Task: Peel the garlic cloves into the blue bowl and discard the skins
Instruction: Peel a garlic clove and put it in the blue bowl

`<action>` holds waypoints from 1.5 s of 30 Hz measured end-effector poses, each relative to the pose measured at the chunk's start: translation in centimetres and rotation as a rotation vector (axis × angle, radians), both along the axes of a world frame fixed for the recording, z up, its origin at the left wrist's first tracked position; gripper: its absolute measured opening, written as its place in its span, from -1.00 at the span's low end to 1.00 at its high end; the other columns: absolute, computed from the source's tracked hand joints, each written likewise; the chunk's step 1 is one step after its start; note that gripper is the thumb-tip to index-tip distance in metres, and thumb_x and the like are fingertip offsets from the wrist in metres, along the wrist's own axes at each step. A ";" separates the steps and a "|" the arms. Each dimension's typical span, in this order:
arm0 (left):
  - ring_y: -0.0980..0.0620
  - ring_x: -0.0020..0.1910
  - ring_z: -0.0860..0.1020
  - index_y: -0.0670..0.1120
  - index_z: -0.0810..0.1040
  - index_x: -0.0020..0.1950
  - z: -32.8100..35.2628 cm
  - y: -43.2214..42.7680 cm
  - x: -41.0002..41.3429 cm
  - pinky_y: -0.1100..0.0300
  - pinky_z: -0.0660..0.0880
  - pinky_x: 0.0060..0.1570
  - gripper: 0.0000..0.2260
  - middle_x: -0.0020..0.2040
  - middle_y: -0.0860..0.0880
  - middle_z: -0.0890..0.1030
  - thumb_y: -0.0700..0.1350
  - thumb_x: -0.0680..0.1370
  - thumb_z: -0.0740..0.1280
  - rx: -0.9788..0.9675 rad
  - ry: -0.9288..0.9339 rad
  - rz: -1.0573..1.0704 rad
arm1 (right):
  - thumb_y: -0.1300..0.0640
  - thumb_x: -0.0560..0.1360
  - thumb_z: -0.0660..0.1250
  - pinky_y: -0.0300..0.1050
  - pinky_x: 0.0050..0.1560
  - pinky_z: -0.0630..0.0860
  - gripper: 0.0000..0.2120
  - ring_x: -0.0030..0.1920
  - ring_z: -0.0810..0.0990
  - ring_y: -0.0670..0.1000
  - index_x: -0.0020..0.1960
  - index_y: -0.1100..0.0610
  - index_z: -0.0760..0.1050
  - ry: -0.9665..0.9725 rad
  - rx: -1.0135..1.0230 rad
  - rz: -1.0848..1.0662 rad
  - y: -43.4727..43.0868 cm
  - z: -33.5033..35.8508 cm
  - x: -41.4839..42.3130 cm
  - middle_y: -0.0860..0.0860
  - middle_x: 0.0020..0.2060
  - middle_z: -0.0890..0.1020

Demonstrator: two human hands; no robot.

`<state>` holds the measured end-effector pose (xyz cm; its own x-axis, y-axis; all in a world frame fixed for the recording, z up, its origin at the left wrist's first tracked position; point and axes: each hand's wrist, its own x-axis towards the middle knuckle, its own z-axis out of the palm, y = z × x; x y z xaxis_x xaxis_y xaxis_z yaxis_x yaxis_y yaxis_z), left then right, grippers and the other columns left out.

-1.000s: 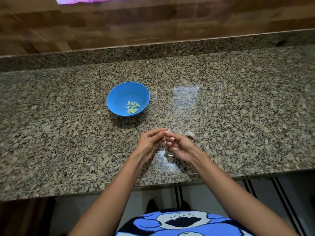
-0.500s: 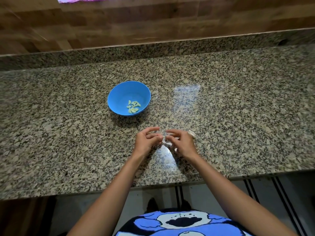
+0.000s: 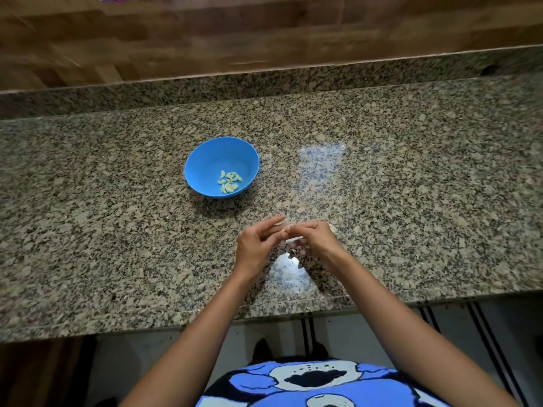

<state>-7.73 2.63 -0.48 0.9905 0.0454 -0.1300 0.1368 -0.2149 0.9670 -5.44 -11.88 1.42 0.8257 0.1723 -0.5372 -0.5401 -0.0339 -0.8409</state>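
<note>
A blue shirt (image 3: 323,390) with a black-and-white cartoon print: white rounded patches outlined in black, dark blotches inside. Above the shirt, forearms (image 3: 191,333) run bare to left hand (image 3: 255,248) and right hand (image 3: 318,243).

Left hand (image 3: 255,245) and right hand (image 3: 316,240) meet, fingers (image 3: 273,222) pinching between them.

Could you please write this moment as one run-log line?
phase: peeling | left hand + right hand: both pinch garlic clove | blue bowl: peeled cloves inside

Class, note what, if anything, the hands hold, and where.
A garlic clove, pinched between fingertips of left hand and right hand; which part cannot be told.
</note>
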 end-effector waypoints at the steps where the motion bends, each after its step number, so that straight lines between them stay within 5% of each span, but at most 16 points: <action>1: 0.09 0.04 0.64 -0.01 0.52 0.25 0.1 0.0 0.0 0.04 0.58 0.07 -0.60 0.08 -0.09 0.65 -0.22 0.43 0.45 -0.029 0.011 0.005 | 0.19 0.48 0.35 -0.27 -0.44 0.37 -0.89 -0.40 0.55 -0.07 -0.17 0.18 0.63 0.000 -0.002 0.009 -0.1 0.0 0.0 0.11 -0.19 0.70; 17: 0.06 0.01 0.65 -0.16 0.41 0.37 -0.3 -0.4 -0.1 0.08 0.58 0.06 -0.50 0.09 -0.15 0.64 -0.31 0.45 0.41 -0.194 0.118 0.065 | 0.23 0.50 0.29 -0.23 -0.44 0.37 -0.86 -0.42 0.52 -0.06 -0.18 0.19 0.61 0.024 0.010 -0.079 0.1 -0.4 -0.5 0.07 -0.23 0.68; 22: 0.35 -0.05 0.58 0.02 0.36 0.42 -0.7 -0.1 -0.3 0.44 0.52 -0.04 -0.43 0.04 0.03 0.66 -0.21 0.45 0.44 0.248 -0.065 0.019 | 0.13 0.48 0.35 -0.24 -0.41 0.46 -0.85 -0.39 0.56 -0.04 -0.04 0.20 0.60 0.049 0.023 -0.065 0.4 -0.3 -0.6 0.09 -0.18 0.69; 25: 0.35 -0.07 0.58 0.04 0.33 0.43 -0.4 -0.1 -0.3 0.47 0.50 -0.04 -0.41 0.00 0.07 0.67 -0.18 0.45 0.45 0.305 -0.078 0.004 | 0.22 0.49 0.34 -0.26 -0.42 0.46 -0.90 -0.38 0.56 -0.03 -0.07 0.24 0.60 0.062 0.036 -0.069 0.3 -0.2 -0.6 0.10 -0.20 0.68; 28: 0.20 -0.02 0.63 -0.03 0.37 0.42 -0.1 0.0 -0.1 0.26 0.54 0.06 -0.42 -0.05 0.04 0.69 -0.19 0.43 0.46 0.074 0.028 0.074 | 0.21 0.48 0.35 -0.26 -0.38 0.48 -0.93 -0.38 0.57 -0.07 -0.10 0.19 0.61 0.060 0.108 -0.064 0.0 -0.3 -0.6 0.04 -0.25 0.68; 31: 0.04 -0.06 0.67 -0.12 0.43 0.35 0.2 0.0 -0.1 0.24 0.59 -0.07 -0.48 -0.05 -0.08 0.69 -0.29 0.42 0.45 -0.307 0.197 0.133 | 0.21 0.48 0.35 -0.26 -0.37 0.48 -0.94 -0.37 0.57 -0.07 -0.11 0.18 0.61 0.042 0.119 -0.060 0.1 -0.5 -0.8 0.02 -0.28 0.68; 33: 0.01 -0.08 0.67 -0.14 0.47 0.30 0.0 0.4 0.0 0.25 0.60 -0.10 -0.55 -0.03 -0.11 0.69 -0.31 0.43 0.43 -0.385 0.240 0.205 | 0.24 0.48 0.34 -0.26 -0.43 0.48 -0.93 -0.38 0.56 -0.04 -0.12 0.21 0.60 0.004 0.071 -0.069 0.1 -0.5 -0.8 0.09 -0.26 0.65; 38: 0.14 -0.05 0.61 -0.09 0.53 0.25 -1.9 3.9 1.1 0.49 0.49 -0.14 -0.68 0.08 -0.01 0.64 -0.24 0.50 0.38 0.396 -0.031 0.251 | 0.28 0.52 0.26 -0.12 -0.39 0.51 -0.85 -0.42 0.53 0.01 -0.20 0.25 0.55 -0.069 -0.151 -0.173 -0.6 -0.9 -1.4 0.13 -0.33 0.60; 42: -0.05 0.01 0.60 -0.10 0.55 0.24 -2.2 3.7 1.2 0.20 0.55 0.00 -0.73 0.14 -0.08 0.61 -0.24 0.55 0.30 0.622 -0.075 0.126 | 0.14 0.54 0.25 -0.16 -0.43 0.53 -0.76 -0.45 0.55 0.02 -0.18 0.28 0.53 0.013 -0.116 -0.274 -1.2 -1.4 -2.3 0.12 -0.38 0.59; 45: 0.01 0.20 0.51 -0.13 0.55 0.22 -1.7 1.0 1.8 0.30 0.35 0.21 -0.74 0.18 -0.07 0.59 -0.27 0.55 0.28 0.662 -0.231 0.035 | 0.11 0.51 0.33 -0.17 -0.42 0.55 -0.77 -0.47 0.55 0.01 -0.22 0.26 0.54 0.011 -0.098 -0.309 -1.8 -1.5 -2.7 0.09 -0.41 0.58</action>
